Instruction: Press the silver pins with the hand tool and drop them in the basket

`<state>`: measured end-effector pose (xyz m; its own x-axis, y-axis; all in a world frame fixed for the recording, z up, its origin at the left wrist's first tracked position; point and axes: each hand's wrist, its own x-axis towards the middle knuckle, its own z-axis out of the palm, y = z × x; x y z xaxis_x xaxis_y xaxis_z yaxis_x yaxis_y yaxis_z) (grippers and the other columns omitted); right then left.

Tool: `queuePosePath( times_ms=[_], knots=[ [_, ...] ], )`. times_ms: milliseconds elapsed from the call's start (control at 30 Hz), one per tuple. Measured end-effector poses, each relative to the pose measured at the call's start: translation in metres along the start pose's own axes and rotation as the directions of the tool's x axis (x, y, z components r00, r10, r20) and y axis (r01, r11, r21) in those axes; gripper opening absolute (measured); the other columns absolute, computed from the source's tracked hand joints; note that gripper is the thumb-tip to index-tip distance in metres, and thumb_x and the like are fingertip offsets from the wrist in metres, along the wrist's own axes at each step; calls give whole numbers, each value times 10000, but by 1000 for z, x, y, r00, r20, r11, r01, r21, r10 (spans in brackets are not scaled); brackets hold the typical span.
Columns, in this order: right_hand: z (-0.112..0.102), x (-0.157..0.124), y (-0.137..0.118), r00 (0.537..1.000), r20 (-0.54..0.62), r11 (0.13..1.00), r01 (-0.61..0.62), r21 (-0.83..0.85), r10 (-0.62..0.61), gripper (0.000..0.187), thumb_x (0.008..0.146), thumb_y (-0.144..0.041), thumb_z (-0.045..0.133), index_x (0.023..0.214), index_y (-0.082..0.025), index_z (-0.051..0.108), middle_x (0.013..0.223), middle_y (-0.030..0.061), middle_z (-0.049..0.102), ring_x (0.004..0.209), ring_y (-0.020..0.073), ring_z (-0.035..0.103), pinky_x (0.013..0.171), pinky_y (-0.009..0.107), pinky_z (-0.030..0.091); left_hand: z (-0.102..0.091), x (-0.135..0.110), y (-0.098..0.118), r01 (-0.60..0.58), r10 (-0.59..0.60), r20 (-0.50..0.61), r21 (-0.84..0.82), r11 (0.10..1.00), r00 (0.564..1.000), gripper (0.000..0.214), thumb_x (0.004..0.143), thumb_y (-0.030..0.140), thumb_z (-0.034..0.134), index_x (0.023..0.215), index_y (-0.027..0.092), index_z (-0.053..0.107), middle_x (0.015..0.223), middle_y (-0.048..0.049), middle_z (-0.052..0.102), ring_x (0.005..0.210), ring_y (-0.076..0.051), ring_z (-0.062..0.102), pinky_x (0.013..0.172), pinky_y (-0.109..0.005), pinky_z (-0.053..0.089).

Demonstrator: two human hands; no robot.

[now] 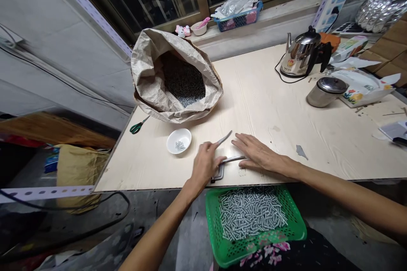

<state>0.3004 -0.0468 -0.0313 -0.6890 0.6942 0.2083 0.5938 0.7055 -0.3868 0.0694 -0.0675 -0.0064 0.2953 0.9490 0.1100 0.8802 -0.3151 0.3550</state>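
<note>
Gripping slim metal piece (225,137) in curled left hand (204,162) over counter (254,89) near front edge. Holding right hand (259,153) open, fingers extended, at end of curved metal bar (234,159); can't tell if touching.

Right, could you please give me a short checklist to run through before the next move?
1. Left hand gripping the slim metal tool: ok, its fingers close around it.
2. Right hand touching the curved metal bar: cannot tell; it lies close to the bar's end.
3. White bowl upright: ok, with some small metal pieces inside.
4. Sack open: ok, its mouth gapes wide.
5. Table free of scraps: not ok; a grey scrap lies beyond the right hand.
</note>
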Motion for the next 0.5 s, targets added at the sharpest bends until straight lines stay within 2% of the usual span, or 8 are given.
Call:
queuePosePath(
  times_ms=[67, 100, 167, 233, 267, 333, 433, 500],
  knots=[
    [-3, -3, -1, 1000, -26, 1000, -7, 19, 8, 517, 826, -325, 631, 1283, -178, 440, 1360, 175, 420, 1250, 318, 364, 957, 520, 377, -13, -12, -7, 198, -197, -63, 3, 980, 978, 260, 875, 412, 537, 896, 176, 642, 909, -65, 588, 905, -213, 544, 771, -328, 443],
    [-2, -4, -2, 999, -33, 999, -12, 30, 13, 458, 839, -307, 615, 1256, -192, 465, 1328, 158, 452, 1223, 308, 392, 948, 515, 386, -18, -19, -9, 286, -285, -36, 20, 958, 958, 301, 870, 440, 532, 779, 174, 638, 830, -57, 584, 859, -211, 546, 730, -320, 433],
    [3, -3, -6, 999, -37, 999, -22, 44, 24, 339, 855, -263, 591, 1181, -205, 518, 1237, 125, 516, 1137, 276, 454, 916, 477, 413, -21, -30, -9, 397, -402, 99, 73, 915, 910, 360, 830, 477, 571, 636, 176, 602, 749, -49, 575, 808, -214, 544, 667, -306, 408],
    [11, 0, -11, 999, -33, 999, -39, 36, 40, 261, 860, -223, 581, 1119, -205, 554, 1162, 101, 550, 1059, 248, 485, 884, 430, 425, -19, -38, -6, 424, -439, 207, 117, 898, 874, 324, 809, 439, 611, 620, 176, 597, 760, -50, 584, 817, -215, 545, 648, -297, 396],
    [15, 2, -13, 998, -29, 999, -48, 23, 49, 235, 863, -206, 575, 1097, -201, 566, 1130, 94, 562, 1028, 238, 492, 866, 410, 426, -16, -40, -5, 410, -430, 214, 132, 903, 877, 280, 816, 397, 614, 645, 175, 608, 781, -51, 589, 832, -213, 544, 651, -293, 396],
    [22, 5, -15, 997, -22, 997, -70, -16, 69, 189, 868, -181, 561, 1055, -191, 591, 1064, 86, 581, 970, 226, 499, 817, 377, 423, -11, -42, -3, 328, -352, 153, 161, 931, 923, 180, 845, 309, 590, 731, 178, 635, 823, -51, 592, 856, -205, 533, 668, -289, 404],
    [29, 7, -13, 996, -24, 994, -91, -55, 90, 107, 893, -167, 520, 936, -175, 618, 925, 67, 595, 866, 207, 494, 733, 337, 402, -6, -42, -6, 88, -102, 58, 205, 975, 993, 144, 883, 242, 538, 821, 192, 657, 832, -52, 585, 842, -193, 502, 679, -289, 417],
    [29, 8, -9, 996, -27, 996, -85, -34, 84, 130, 912, -167, 489, 868, -171, 611, 865, 53, 588, 817, 189, 487, 710, 318, 388, -4, -42, -9, -68, 56, 60, 226, 972, 997, 179, 900, 230, 509, 820, 198, 666, 800, -54, 578, 812, -191, 482, 666, -292, 417]
  ],
)
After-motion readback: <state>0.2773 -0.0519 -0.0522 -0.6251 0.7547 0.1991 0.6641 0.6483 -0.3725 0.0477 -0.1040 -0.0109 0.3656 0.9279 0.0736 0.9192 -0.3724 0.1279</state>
